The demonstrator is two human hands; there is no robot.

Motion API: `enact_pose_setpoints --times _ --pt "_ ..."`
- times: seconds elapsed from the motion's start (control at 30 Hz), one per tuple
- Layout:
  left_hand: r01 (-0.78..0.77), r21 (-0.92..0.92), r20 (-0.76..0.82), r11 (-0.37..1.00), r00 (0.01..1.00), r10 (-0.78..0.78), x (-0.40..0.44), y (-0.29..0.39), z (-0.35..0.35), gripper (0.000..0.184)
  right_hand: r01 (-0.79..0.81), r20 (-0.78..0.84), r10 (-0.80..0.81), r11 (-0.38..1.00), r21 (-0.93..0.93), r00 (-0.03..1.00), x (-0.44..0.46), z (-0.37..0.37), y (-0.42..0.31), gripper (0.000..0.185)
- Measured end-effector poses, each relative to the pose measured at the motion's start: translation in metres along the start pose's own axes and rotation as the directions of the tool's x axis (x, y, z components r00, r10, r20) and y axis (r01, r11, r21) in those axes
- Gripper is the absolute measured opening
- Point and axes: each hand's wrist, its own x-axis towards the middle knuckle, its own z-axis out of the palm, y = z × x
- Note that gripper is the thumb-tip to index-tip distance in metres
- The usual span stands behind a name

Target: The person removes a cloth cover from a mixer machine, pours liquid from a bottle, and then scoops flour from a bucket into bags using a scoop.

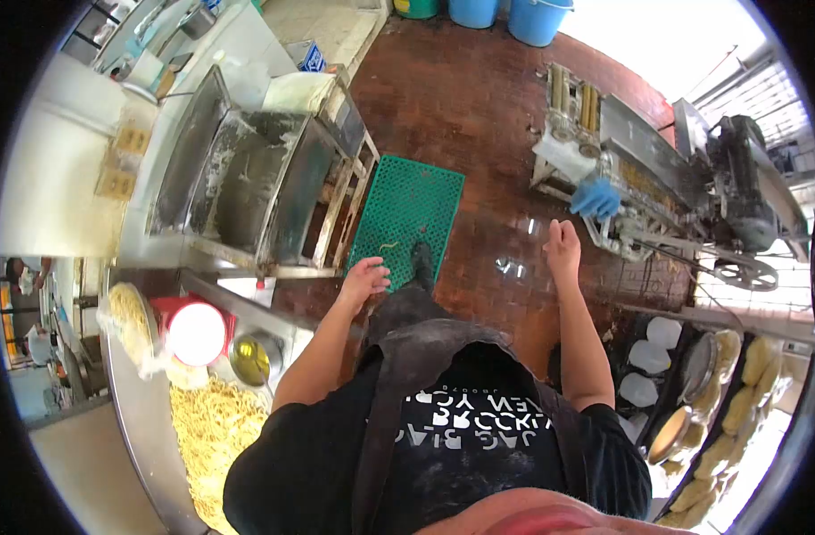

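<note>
My left hand (pixel 364 283) hangs in the air in front of me, its fingers loosely bent and apart with nothing in them. Below it lie a green perforated floor mat (pixel 412 201) and my dark boot (pixel 422 260). Over the red-brown floor, my right hand (pixel 562 256) is raised with its fingers half bent, and I see nothing held in it. Nearest to that hand is a blue glove (pixel 595 198) lying on the roller machine (pixel 639 152). Neither hand touches anything.
A metal trough (pixel 247 183) stands at the left. Yellow noodles (pixel 213 437) cover the counter beside a red scale (pixel 193 330) and a pan of yellow liquid (pixel 254 358). At the right are a belt wheel (pixel 746 272) and a rack with trays (pixel 724 446). Blue buckets (pixel 537 20) stand ahead.
</note>
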Motion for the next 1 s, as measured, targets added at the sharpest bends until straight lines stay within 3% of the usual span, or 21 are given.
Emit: enact_pose_setpoints --times 0.1,0.23,0.3,0.33,0.37,0.43,0.5,0.57,0.63,0.8,0.83,0.87,0.9,0.93,1.0 --pt "0.014 -0.01 -0.017 1.0 1.0 -0.014 0.067 0.034 -0.016 0.045 0.083 0.048 -0.073 0.964 -0.251 0.996 0.054 0.027 0.02 0.032" --pt "-0.021 0.088 0.023 0.996 1.0 0.019 0.127 0.14 -0.003 0.043 0.033 0.217 0.101 0.84 -0.542 0.971 0.079 0.029 0.133 0.029" --pt "-0.07 0.157 0.066 0.985 0.996 0.06 0.165 0.191 0.004 0.043 0.38 0.577 0.283 0.525 -0.762 0.766 0.08 0.019 0.185 0.025" --pt "-0.1 0.163 0.085 0.982 0.993 0.087 0.186 0.211 0.007 0.043 0.16 0.505 0.523 0.569 -0.807 0.686 0.076 0.013 0.195 0.025" --pt "-0.112 0.158 0.109 0.981 0.99 0.095 0.205 0.234 0.014 0.043 -0.062 0.439 0.723 0.551 -0.832 0.533 0.073 0.01 0.204 0.024" --pt "-0.131 0.136 0.142 0.982 0.983 0.112 0.241 0.281 0.033 0.042 -0.428 0.343 0.936 0.342 -0.836 0.078 0.08 0.014 0.213 0.024" --pt "-0.14 0.107 0.174 0.984 0.977 0.12 0.277 0.318 0.053 0.04 -0.338 0.351 0.935 0.346 -0.875 0.049 0.103 0.013 0.18 0.024" --pt "-0.138 0.09 0.208 0.986 0.971 0.117 0.316 0.347 0.071 0.039 -0.328 0.307 0.933 0.355 -0.876 0.189 0.127 0.026 0.198 0.02" --pt "-0.149 0.165 0.212 0.975 0.971 0.113 0.354 0.372 0.085 0.04 -0.389 0.349 0.884 0.453 -0.802 0.312 0.189 0.056 0.219 0.019" --pt "-0.03 0.194 0.136 0.981 0.991 0.003 0.434 0.446 0.121 0.04 -0.59 0.516 0.631 0.762 -0.268 0.58 0.396 0.119 0.244 0.022" --pt "-0.015 0.193 0.116 0.981 0.993 -0.008 0.448 0.469 0.128 0.04 -0.368 0.538 0.398 0.915 -0.168 0.744 0.452 0.16 0.293 0.052" --pt "-0.074 0.196 0.145 0.978 0.988 0.046 0.463 0.489 0.136 0.041 -0.089 0.556 0.274 0.938 -0.336 0.785 0.504 0.15 0.23 0.052" --pt "-0.085 0.185 0.125 0.979 0.99 0.062 0.478 0.508 0.141 0.042 0.187 0.564 0.145 0.853 -0.488 0.813 0.558 0.136 0.141 0.059" --pt "-0.098 0.173 0.112 0.98 0.991 0.079 0.497 0.528 0.144 0.043 -0.279 0.551 0.341 0.94 -0.195 0.762 0.608 0.137 0.098 0.057" --pt "-0.116 0.164 0.086 0.98 0.991 0.103 0.539 0.563 0.152 0.044 0.137 0.51 -0.006 0.966 -0.22 0.86 0.702 0.133 0.012 0.064"
